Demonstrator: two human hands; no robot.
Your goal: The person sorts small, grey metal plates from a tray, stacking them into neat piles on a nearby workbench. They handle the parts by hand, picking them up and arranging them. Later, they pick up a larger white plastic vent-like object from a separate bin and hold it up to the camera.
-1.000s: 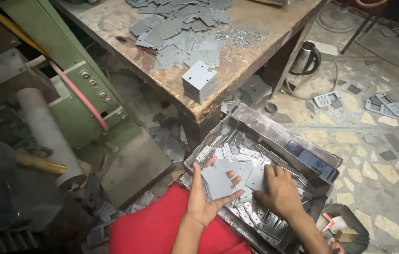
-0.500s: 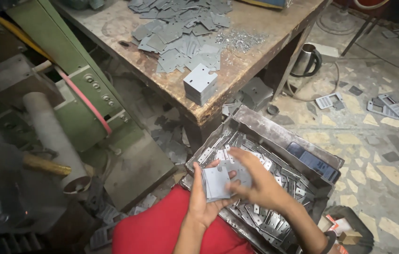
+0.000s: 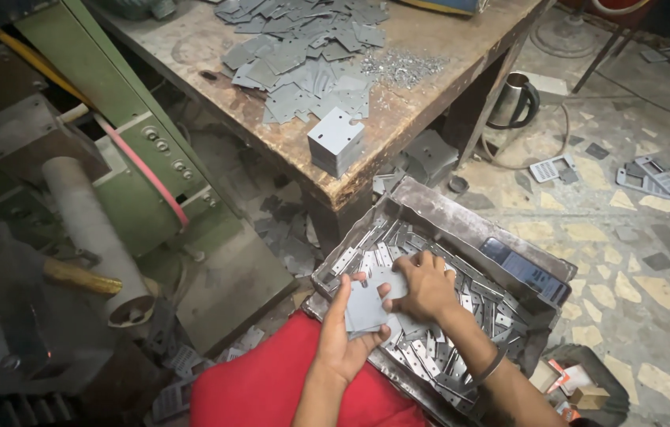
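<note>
Over a metal tray [image 3: 461, 217], both hands' grips clasp flat grey plates [image 3: 366, 308].

A worn wooden bench [image 3: 398, 111] carries scattered grey metal plates [image 3: 303, 55].

grey metal plates [image 3: 366, 310], green machine [image 3: 125, 138], red cloth [image 3: 271, 379]

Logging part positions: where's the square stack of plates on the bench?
Head view, upper middle: the stack of square plates stands at the wooden workbench front edge, just below the loose plates.
</note>
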